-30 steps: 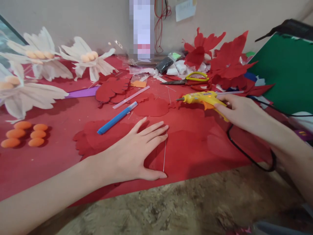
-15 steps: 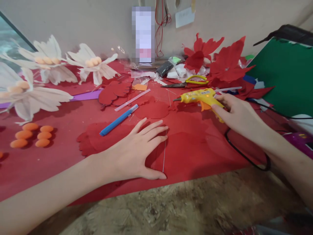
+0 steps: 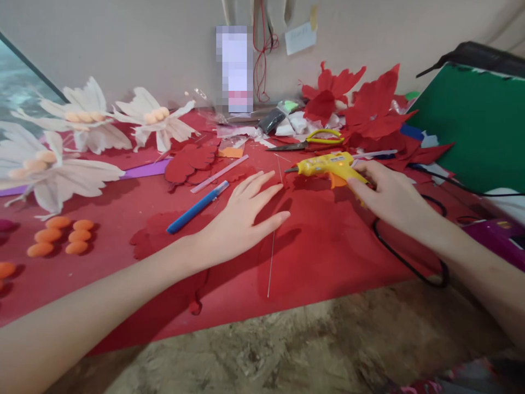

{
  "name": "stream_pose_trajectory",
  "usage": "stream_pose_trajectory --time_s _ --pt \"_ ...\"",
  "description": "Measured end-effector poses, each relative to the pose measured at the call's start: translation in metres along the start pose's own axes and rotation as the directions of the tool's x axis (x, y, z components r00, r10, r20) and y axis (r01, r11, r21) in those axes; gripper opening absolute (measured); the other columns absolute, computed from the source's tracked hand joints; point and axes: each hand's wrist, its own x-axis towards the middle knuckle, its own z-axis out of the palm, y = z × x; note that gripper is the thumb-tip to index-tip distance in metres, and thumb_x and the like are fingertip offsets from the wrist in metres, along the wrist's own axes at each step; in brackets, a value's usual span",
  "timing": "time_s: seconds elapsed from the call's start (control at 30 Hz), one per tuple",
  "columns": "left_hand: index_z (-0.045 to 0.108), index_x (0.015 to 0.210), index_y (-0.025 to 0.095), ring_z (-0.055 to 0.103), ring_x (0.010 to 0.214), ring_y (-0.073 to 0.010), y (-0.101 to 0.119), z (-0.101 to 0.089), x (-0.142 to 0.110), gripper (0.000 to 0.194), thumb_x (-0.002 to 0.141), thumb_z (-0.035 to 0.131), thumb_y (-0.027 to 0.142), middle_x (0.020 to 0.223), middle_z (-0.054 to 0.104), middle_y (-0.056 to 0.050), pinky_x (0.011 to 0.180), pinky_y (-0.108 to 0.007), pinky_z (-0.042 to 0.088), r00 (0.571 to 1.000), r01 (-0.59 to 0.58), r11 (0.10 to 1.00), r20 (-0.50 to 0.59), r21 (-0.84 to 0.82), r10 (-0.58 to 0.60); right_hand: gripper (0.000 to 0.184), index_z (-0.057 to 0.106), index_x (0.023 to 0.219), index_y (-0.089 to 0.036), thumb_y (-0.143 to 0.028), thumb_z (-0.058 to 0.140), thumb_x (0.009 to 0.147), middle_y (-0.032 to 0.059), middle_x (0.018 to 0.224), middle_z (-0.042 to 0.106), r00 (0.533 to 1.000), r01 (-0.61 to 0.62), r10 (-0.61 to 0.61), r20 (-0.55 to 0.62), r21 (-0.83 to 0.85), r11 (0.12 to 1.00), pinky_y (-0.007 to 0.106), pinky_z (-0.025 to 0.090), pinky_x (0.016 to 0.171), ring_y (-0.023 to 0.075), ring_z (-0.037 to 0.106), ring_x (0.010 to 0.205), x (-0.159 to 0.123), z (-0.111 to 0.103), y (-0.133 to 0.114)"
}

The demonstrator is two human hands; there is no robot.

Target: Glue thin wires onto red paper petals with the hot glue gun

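My left hand (image 3: 240, 219) hovers over the middle of the red sheet with its fingers stretched out, holding nothing. Under its thumb runs a thin straight wire (image 3: 270, 265), lying on red cut-out material. Scalloped red cut-outs (image 3: 147, 238) lie partly hidden beneath my left forearm. A blue pen (image 3: 197, 207) rests just left of the fingers. My right hand (image 3: 385, 189) is closed round the handle of a yellow glue gun (image 3: 326, 163), whose nozzle points left toward my left hand. A clear glue stick sticks out of its back.
White fabric flowers (image 3: 88, 131) and orange pompoms (image 3: 49, 235) are at left. Yellow-handled scissors (image 3: 324, 137), plastic packets (image 3: 273, 120) and red flowers (image 3: 377, 109) lie behind. A black cord (image 3: 410, 271) loops below my right wrist. A green board (image 3: 471, 131) leans at right.
My left hand has lifted off the wire and moved forward, its thumb leaving the wire's near end. My right hand keeps the glue gun in nearly the same place. The view has shifted slightly.
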Motion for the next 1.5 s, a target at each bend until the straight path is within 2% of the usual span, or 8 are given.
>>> stream_pose_trajectory --time_s 0.2,0.47,0.57,0.77,1.0,1.27,1.4,1.5 --pt "0.04 0.133 0.012 0.02 0.136 -0.0212 0.001 0.009 0.015 0.054 0.09 0.037 0.042 0.146 0.031 -0.009 0.112 -0.042 0.015 1.0 0.026 0.997 0.008 -0.077 -0.025 0.033 0.05 0.081 -0.019 -0.044 0.035 0.066 0.0041 0.059 0.051 1.0 0.018 -0.018 -0.015 0.005 1.0 0.027 0.03 0.047 0.0154 0.043 0.048 -0.001 -0.001 0.002" --pt "0.041 0.132 0.012 0.026 0.134 -0.0225 -0.001 0.01 0.016 0.053 0.089 0.035 0.043 0.143 0.035 -0.01 0.111 -0.042 0.019 0.999 0.012 0.996 -0.03 -0.088 -0.015 0.033 0.051 0.084 -0.02 -0.044 0.035 0.068 0.0075 0.069 0.057 0.999 0.038 -0.038 -0.038 -0.001 0.999 0.028 0.03 0.048 0.0155 0.044 0.051 -0.001 0.0 0.006" --pt "0.046 0.128 0.012 0.028 0.132 -0.0225 -0.001 0.009 0.015 0.049 0.09 0.036 0.041 0.14 0.039 -0.01 0.111 -0.041 0.021 0.999 -0.011 0.995 -0.033 -0.1 0.008 0.033 0.049 0.084 -0.02 -0.045 0.035 0.068 0.0083 0.072 0.058 0.999 0.035 -0.035 -0.033 0.0 0.999 0.029 0.032 0.05 0.0161 0.046 0.053 -0.001 -0.001 0.006" --pt "0.042 0.131 0.011 0.029 0.132 -0.0214 -0.001 0.011 0.015 0.053 0.089 0.036 0.043 0.141 0.038 -0.01 0.111 -0.038 0.019 0.997 -0.049 0.99 -0.062 -0.131 0.041 0.034 0.05 0.082 -0.019 -0.045 0.035 0.066 0.0076 0.067 0.056 1.0 0.003 -0.003 -0.028 0.003 1.0 0.029 0.03 0.049 0.0156 0.043 0.05 -0.002 -0.002 0.002" --pt "0.041 0.131 0.012 0.029 0.132 -0.0245 0.0 0.007 0.019 0.056 0.088 0.033 0.047 0.141 0.038 -0.008 0.111 -0.04 0.021 0.999 0.019 0.997 -0.031 -0.075 -0.021 0.032 0.051 0.083 -0.02 -0.043 0.038 0.065 0.0072 0.069 0.058 0.998 -0.061 0.062 -0.021 0.024 0.998 0.03 0.035 0.052 0.016 0.045 0.05 0.0 -0.005 0.0" --pt "0.042 0.131 0.014 0.027 0.133 -0.0233 -0.014 -0.003 0.041 0.06 0.085 0.028 0.051 0.143 0.037 -0.006 0.11 -0.04 0.019 0.981 0.18 0.979 -0.051 -0.094 -0.185 0.021 0.048 0.078 -0.02 -0.036 0.041 0.067 0.0074 0.078 0.061 0.974 -0.208 0.212 -0.077 0.055 0.977 0.032 0.039 0.06 0.0181 0.053 0.061 0.007 -0.012 0.002" --pt "0.05 0.121 0.017 0.036 0.128 -0.0232 -0.021 -0.008 0.059 0.052 0.086 0.028 0.048 0.135 0.048 -0.005 0.108 -0.04 0.025 0.977 0.184 0.982 -0.098 -0.052 -0.188 0.021 0.05 0.081 -0.02 -0.035 0.042 0.069 0.005 0.073 0.061 0.966 -0.24 0.246 -0.081 0.077 0.968 0.031 0.039 0.058 0.0168 0.052 0.058 0.009 -0.011 0.005" --pt "0.055 0.113 0.018 0.037 0.128 -0.0226 -0.029 -0.011 0.075 0.043 0.087 0.032 0.043 0.131 0.051 -0.004 0.109 -0.039 0.023 0.976 0.168 0.986 -0.141 -0.011 -0.168 0.022 0.051 0.083 -0.019 -0.035 0.044 0.07 0.0051 0.072 0.06 0.964 -0.242 0.25 -0.09 0.09 0.966 0.031 0.039 0.058 0.016 0.051 0.057 0.01 -0.011 0.006"
